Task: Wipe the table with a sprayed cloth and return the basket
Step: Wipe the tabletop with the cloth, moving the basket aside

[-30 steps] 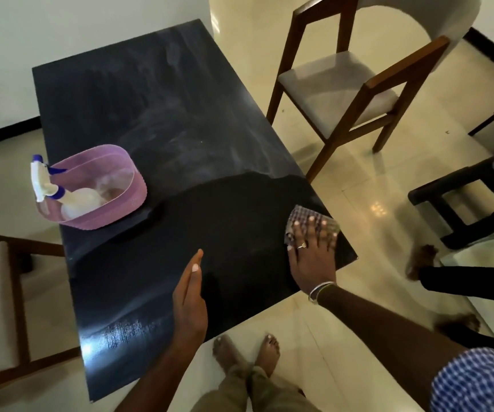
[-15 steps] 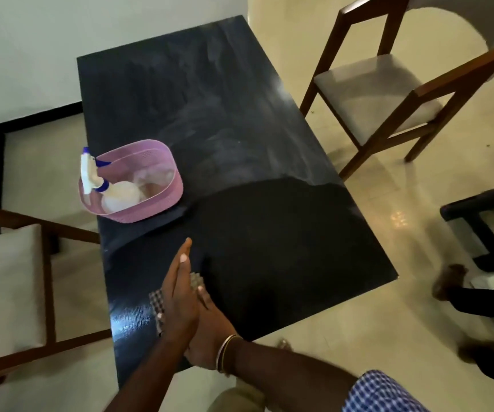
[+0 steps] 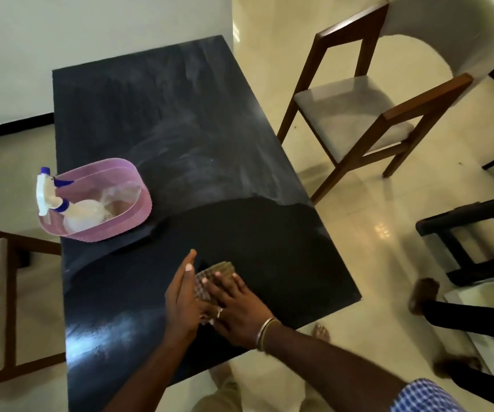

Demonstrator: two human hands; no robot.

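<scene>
Since half a second ago the cloth (image 3: 214,278) has been swept rightward from the near-left edge of the table (image 3: 156,120) toward its near middle, pressed flat under the right hand (image 3: 237,304) — fingers spread, nothing gripped. The left hand (image 3: 182,301) is held open on its edge just beside the cloth, fingers straight and together. Near the left edge, well apart from the hands, the basket (image 3: 139,188) is seen with a bottle (image 3: 61,203) lying in it — its nozzle poking over the rim.
</scene>
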